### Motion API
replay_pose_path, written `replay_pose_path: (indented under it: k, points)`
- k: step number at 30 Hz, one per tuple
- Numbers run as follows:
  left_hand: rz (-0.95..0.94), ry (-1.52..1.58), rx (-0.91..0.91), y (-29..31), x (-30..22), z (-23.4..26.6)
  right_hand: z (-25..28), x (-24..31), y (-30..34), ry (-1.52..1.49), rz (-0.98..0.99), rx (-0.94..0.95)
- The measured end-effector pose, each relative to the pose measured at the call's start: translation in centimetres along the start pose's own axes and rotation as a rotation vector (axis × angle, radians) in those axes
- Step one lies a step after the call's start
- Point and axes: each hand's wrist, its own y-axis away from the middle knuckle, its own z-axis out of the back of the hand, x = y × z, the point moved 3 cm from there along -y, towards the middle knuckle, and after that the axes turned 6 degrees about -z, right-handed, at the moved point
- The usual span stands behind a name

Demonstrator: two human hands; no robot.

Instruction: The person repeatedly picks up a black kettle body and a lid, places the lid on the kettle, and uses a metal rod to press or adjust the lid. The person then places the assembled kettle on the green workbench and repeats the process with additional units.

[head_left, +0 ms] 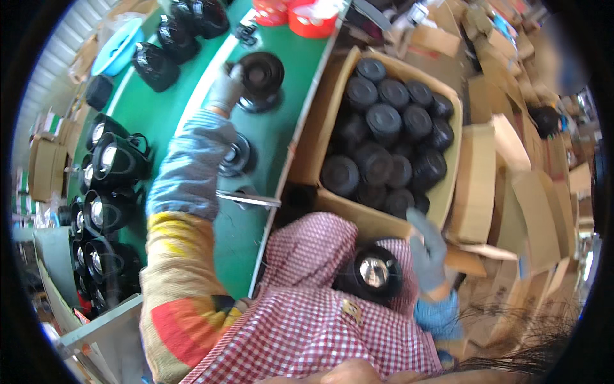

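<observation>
My left hand (227, 89), in a grey glove, reaches out over the green table and is closed on the edge of a black round dish-shaped part (262, 72). Just beneath that part is another dark round piece (261, 102). A black disc-shaped part (236, 157) lies nearer me, beside my left forearm. On my lap, against a red checked apron, rests a black rounded housing (374, 272) with a shiny metal centre. My gloved right hand (427, 253) is to the right of this housing, its fingers stretched toward the cardboard box's near edge; it appears to hold nothing.
An open cardboard box (455, 173) full of black round parts stands right of the green table (246, 224). Black housings with shiny centres (105, 211) are stacked at the left. Red containers (313, 19) and a light-blue basin (119, 48) sit farther off. Flattened cardboard (537, 217) covers the right.
</observation>
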Motion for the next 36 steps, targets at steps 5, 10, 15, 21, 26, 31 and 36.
replay_pose_path:
  k: [5, 10, 15, 21, 26, 31, 36]
  points:
    - [-0.313, 0.697, 0.376, 12.6, -16.2, -0.2, -0.7, 2.4, -4.5, -0.486, 0.047, -0.004]
    - [-0.637, 0.679, 0.526, 27.0, -24.8, -3.3, -1.6, 1.9, -1.4, -1.031, -0.167, 0.465]
    - [-0.328, 1.118, 1.012, 31.5, -24.9, -7.0, 0.5, -1.9, 2.9, -0.733, 0.043, 0.174]
    - [-0.427, 0.961, 1.057, 34.1, -23.7, -9.7, -0.3, -5.1, 5.9, -0.743, 0.137, 0.140]
    - [-0.581, 0.860, 0.902, 35.3, -23.2, -10.6, -0.3, -5.3, 6.8, -0.629, 0.209, 0.131]
    - [-0.664, 0.850, 0.850, 35.3, -23.7, -10.1, -0.6, -4.9, 6.8, -0.554, 0.309, 0.127]
    - [-0.707, 0.867, 0.828, 35.0, -23.5, -10.0, -1.0, -4.6, 6.4, -0.519, 0.324, 0.121]
